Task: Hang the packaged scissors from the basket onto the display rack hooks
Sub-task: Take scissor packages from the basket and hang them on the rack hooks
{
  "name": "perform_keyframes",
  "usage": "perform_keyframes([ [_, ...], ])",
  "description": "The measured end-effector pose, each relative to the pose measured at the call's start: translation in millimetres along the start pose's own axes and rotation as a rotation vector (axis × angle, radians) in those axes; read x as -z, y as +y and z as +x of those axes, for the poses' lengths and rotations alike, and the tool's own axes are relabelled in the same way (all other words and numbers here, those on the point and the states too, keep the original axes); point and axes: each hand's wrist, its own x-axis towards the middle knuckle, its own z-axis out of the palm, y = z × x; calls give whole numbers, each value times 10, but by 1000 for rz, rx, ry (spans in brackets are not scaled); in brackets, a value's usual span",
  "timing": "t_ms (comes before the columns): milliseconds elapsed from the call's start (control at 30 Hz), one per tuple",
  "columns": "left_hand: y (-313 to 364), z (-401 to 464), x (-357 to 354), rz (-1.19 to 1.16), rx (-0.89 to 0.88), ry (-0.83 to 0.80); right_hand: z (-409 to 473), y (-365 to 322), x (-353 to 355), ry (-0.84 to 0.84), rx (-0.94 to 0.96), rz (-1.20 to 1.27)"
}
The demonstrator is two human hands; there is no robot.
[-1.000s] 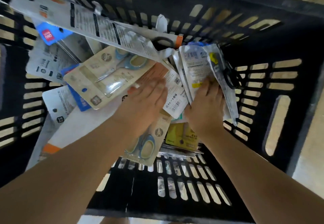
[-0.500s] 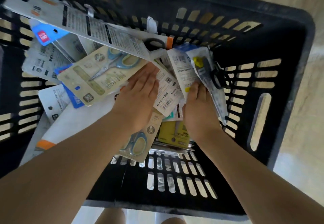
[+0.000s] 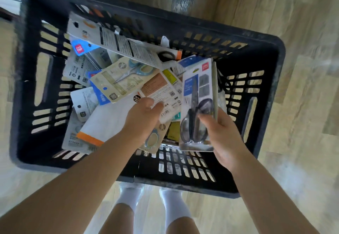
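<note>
Right hand (image 3: 220, 134) grips the scissors pack (image 3: 199, 105) upright – long axis vertical; left hand (image 3: 145, 116) pinches a card (image 3: 161, 94) in the basket (image 3: 146, 17).

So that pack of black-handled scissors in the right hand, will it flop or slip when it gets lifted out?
The scissors pack probably stays stiff: its card stands flat and upright above the right hand, which pinches only the lower end. The glossy blister may be a bit slippery. The large scissors suggest it is bottom-heavy and could tilt.
</note>
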Motion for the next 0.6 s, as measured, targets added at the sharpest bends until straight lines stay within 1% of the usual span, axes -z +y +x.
perform_keyframes([
  [67,71,-113,71,-76,80,-83,-135,-126,79,-120,-84,244],
  [100,100,-162,111,-122,121,-132,-189,-177,99,-189,-118,322],
  [200,132,-310,190,-237,190,-226,-303,-273,87,-317,-179,436],
  [267,144,-429,213,-351,205,-219,-356,-301,35,-360,-169,412],
  [333,165,-520,236,-466,207,-193,-403,-307,-32,-382,-125,300],
  [433,204,-635,289,-552,176,-162,-458,-337,-129,-376,-89,199],
  [500,196,-692,340,-597,174,-143,-486,-370,-181,-349,-81,160],
  [600,194,-777,451,-667,172,-131,-515,-390,-249,-254,-96,197],
])
